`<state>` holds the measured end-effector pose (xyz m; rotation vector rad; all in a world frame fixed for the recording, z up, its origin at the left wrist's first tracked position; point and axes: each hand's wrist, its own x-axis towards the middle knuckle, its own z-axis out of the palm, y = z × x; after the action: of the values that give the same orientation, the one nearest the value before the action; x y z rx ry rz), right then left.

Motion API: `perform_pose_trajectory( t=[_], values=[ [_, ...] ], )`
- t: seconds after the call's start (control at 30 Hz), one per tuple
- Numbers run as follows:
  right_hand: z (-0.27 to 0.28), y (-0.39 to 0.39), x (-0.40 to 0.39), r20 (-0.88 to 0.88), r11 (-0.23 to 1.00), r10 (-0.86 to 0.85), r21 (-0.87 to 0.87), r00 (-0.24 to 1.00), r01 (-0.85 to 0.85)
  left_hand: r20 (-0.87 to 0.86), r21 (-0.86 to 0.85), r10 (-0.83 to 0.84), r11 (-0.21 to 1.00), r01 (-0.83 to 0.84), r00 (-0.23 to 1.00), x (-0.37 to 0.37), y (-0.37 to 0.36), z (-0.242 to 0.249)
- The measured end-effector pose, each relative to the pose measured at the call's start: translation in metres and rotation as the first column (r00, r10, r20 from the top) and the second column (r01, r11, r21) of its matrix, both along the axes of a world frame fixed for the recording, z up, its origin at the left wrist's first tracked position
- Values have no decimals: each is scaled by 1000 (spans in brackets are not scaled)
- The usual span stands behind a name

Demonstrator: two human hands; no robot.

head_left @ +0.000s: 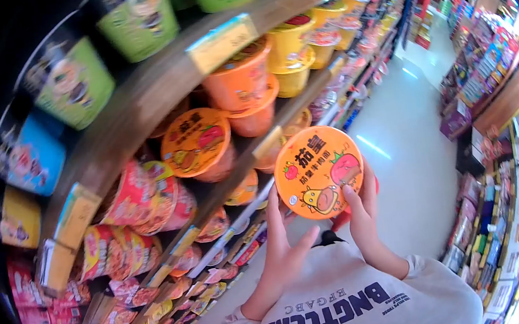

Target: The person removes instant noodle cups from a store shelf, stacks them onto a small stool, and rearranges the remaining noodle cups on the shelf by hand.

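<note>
Head view: orange tub (317, 172) beside shelves (117, 127); right hand (364, 220) clamped on its edge, left hand (282, 248) spread along opposite rim; could tip if that one-sided grip slackens

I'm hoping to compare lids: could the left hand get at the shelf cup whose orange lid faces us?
Probably yes: the left hand is on that side, and nothing seems to block the shelf cup. It would likely have to leave the held cup to the right hand.
</note>
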<state>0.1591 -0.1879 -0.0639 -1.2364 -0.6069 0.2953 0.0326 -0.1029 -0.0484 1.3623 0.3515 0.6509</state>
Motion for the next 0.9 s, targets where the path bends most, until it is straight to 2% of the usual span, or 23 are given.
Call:
perform_pose_trajectory(
  t=[0.03,0.07,0.17,0.2,0.3,0.37,0.43,0.57,0.63,0.67,0.7,0.77,0.8,0.87,0.9],
  values=[
    [-5,-6,12,27,993,-18,-115,999,21,-27,-44,-6,999,5,1000,12,-2,-5],
    [-7,-12,22,-50,999,3,-38,999,-5,-21,-39,-28,999,27,999,25,-6,-14],
    [-18,-29,52,-148,998,3,-60,989,-12,-27,-128,-64,990,60,998,60,-18,-36],
    [-24,-36,63,-132,994,-10,-107,991,-5,-55,-162,-76,985,66,996,69,-23,-38],
    [-40,-54,98,-200,988,63,-126,978,-89,-108,-166,-98,983,79,989,97,-29,-54],
    [-46,-67,118,-231,987,51,-137,972,-84,-124,-152,-109,984,90,986,114,-35,-64],
    [-61,-74,140,-182,962,33,-260,983,-80,-209,-156,-156,980,125,965,129,-34,-80],
    [-97,-88,182,-142,910,20,-407,990,-77,-242,-243,-210,958,150,947,159,-43,-95],
    [-128,-93,204,2,803,-31,-595,1000,26,-230,-362,-296,910,201,927,174,-41,-140],
    [-163,-96,215,-15,795,-18,-607,1000,5,-211,-381,-348,890,252,913,182,-41,-163],
    [-207,-102,229,-79,773,17,-631,997,-63,-215,-405,-341,884,235,915,184,-47,-185],
    [-253,-103,240,-155,744,61,-651,986,-149,-433,-722,-470,692,17,769,182,-50,-230],
    [-262,-108,240,-200,687,90,-697,976,-207,-429,-733,-470,680,7,772,185,-56,-252],
    [-290,-113,234,-275,599,114,-748,955,-286,-555,-747,-410,629,-216,724,175,-76,-298],
    [-304,-121,234,-342,440,173,-812,923,-384,-548,-767,-422,598,-232,723,172,-89,-319]
  ],
)
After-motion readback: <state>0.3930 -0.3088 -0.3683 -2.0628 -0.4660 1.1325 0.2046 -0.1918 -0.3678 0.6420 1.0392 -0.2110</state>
